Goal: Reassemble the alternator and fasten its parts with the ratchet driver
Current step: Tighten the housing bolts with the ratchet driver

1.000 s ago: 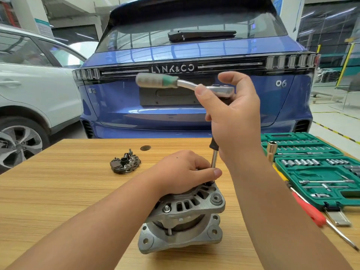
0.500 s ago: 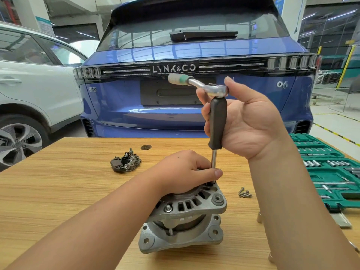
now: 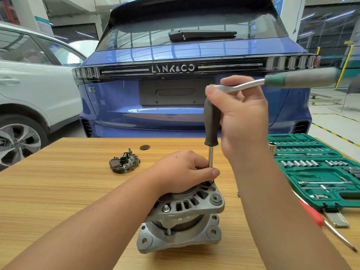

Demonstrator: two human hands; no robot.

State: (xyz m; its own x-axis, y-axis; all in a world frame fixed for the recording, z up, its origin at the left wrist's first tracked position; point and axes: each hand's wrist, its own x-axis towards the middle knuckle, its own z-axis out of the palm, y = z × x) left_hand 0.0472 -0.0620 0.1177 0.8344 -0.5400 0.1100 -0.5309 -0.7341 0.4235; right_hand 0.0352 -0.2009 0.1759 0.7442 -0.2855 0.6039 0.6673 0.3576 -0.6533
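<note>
Driver shaft [image 3: 211, 158] upright over alternator [image 3: 183, 215]; left hand [image 3: 181, 172] pinches its tip, right hand [image 3: 241, 121] grips ratchet head, handle [image 3: 300, 79] pointing right.

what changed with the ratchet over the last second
The ratchet handle swung from pointing left to pointing right, turned by the right hand at its head. The left hand still steadies the driver shaft on the alternator, which has not moved.

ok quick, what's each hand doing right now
Left hand: rests on the grey metal alternator, fingers pinching the driver's steel shaft.
Right hand: grips the head of the green-handled ratchet driver.
</note>
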